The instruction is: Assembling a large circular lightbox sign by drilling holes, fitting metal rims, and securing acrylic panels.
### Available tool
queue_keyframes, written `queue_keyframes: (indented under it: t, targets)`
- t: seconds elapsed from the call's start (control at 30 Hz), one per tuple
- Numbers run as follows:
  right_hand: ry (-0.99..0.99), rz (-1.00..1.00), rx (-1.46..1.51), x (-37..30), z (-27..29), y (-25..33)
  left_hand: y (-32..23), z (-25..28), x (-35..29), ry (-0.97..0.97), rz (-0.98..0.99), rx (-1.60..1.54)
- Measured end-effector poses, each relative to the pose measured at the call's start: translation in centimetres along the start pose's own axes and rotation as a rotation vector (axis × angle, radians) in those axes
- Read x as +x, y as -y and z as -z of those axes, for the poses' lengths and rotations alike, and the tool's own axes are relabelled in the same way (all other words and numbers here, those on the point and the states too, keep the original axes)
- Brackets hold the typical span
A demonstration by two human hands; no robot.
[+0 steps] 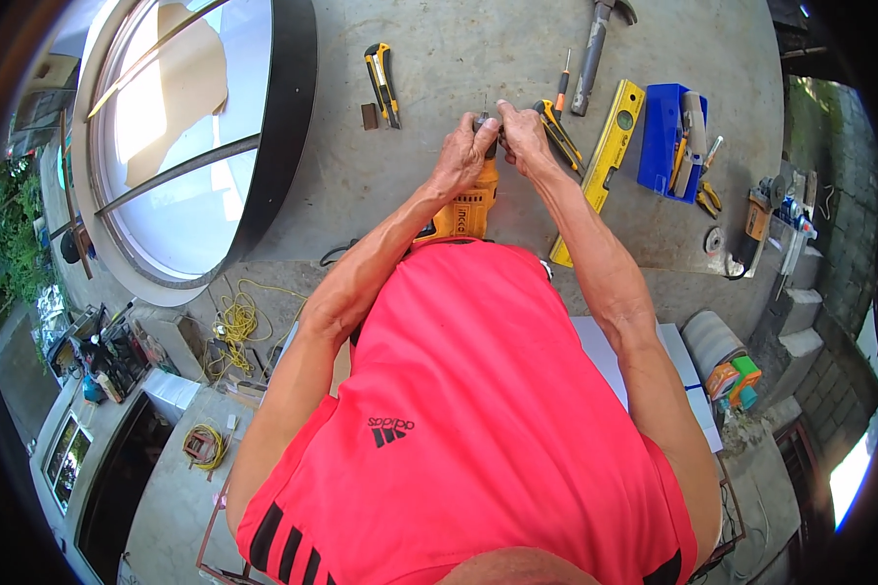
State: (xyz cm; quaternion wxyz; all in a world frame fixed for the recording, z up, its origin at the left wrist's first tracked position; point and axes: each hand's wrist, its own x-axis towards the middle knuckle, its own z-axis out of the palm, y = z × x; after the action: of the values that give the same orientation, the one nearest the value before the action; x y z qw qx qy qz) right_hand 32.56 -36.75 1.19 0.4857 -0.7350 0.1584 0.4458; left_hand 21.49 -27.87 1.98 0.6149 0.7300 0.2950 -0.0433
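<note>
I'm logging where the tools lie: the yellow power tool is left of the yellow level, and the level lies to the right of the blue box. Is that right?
Not quite: the yellow level lies to the left of the blue box, as the head view shows. The yellow power tool is indeed left of the level.

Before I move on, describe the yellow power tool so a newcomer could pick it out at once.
On the grey table, look just beyond the red shirt. The yellow power tool is there, with the left hand and right hand at its dark front end. Its bulky body sets it apart from the long, flat yellow level.
</note>
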Motion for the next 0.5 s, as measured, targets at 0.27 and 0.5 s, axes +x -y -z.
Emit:
queue_keyframes:
  t: [0.27,0.5]
  targets:
    - [-0.031,0.015,-0.011,1.6,-0.7,-1.4,1.4,0.3,0.9,0.007,-0.015,-0.026]
    - [-0.306,0.680,-0.114,0.9,-2.9,-3.7,1.6,1.7,0.9,-0.007,-0.027,-0.004]
